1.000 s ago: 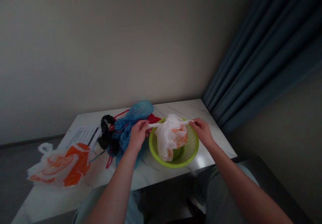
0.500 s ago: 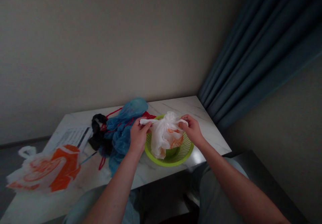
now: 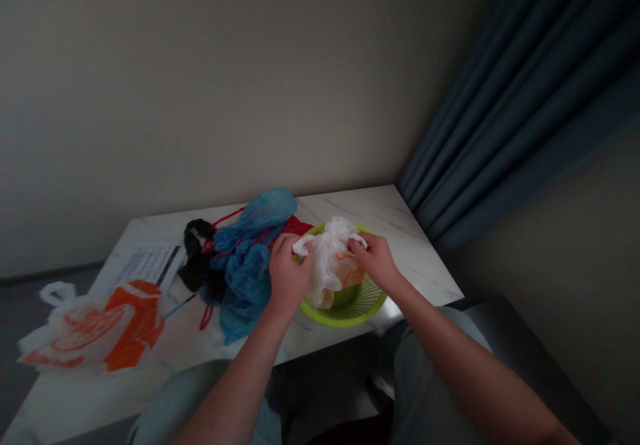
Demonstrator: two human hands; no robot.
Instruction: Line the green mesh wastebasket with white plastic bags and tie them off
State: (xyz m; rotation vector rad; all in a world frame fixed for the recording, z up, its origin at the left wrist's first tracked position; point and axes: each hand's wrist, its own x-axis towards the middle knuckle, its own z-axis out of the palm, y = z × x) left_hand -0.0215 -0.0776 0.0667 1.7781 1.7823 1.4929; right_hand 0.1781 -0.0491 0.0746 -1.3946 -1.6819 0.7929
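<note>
In the head view, the 2 hands work at a white plastic bag (image 3: 327, 262) with orange print, bunched at its top and hanging over the green basket (image 3: 345, 322); whether it rests on the basket's bottom, I cannot tell. The left hand (image 3: 290, 275) pinches 1 white end of the bag, and the right hand (image 3: 377, 258) pinches the other.

Against the picture from 1 second ago, which shows both ends stretched straight out sideways, the hands are closer together and the ends drawn in. That suggests the pull has eased while the neck stays gathered. Left of the basket lie blue bags (image 3: 247, 262), a black bag (image 3: 197, 275) and an orange-and-white bag (image 3: 135, 322).
</note>
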